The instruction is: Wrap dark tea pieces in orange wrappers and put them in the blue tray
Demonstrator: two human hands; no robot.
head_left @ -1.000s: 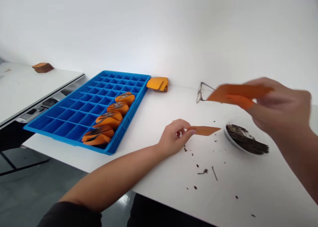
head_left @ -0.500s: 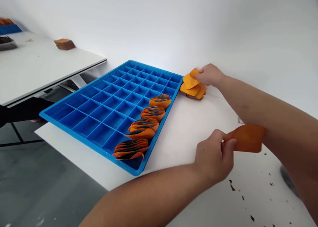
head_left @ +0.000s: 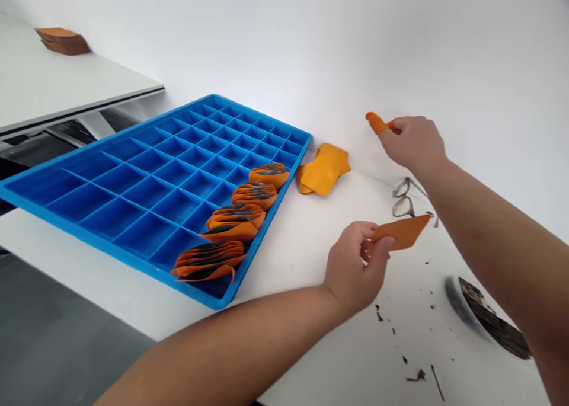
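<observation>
My left hand (head_left: pixel 358 264) pinches a flat orange sheet (head_left: pixel 404 233) between thumb and fingers, above the white table. Higher up and to the right, my right hand (head_left: pixel 413 142) is closed on a bent orange piece (head_left: pixel 377 123), seen partly edge-on. A small pile of yellow-orange sheets (head_left: pixel 326 168) lies on the table beside the blue divided tray (head_left: pixel 230 287). Several folded orange bundles with dark layers inside, such as the nearest bundle (head_left: pixel 208 259), stand in the compartments along the tray's right side.
Eyeglasses (head_left: pixel 403 206) rest near the wall, under my right forearm. A round container (head_left: pixel 462 302) of dark strips is at the right, partly behind that arm. Dark scraps (head_left: pixel 416 375) are scattered on the table. On a second table, an orange stack (head_left: pixel 63 41) sits far left.
My right hand has lifted away from the yellow-orange pile to the right with an orange piece. The view has shifted right, bringing the glasses and round container into sight. My left hand keeps its sheet.
</observation>
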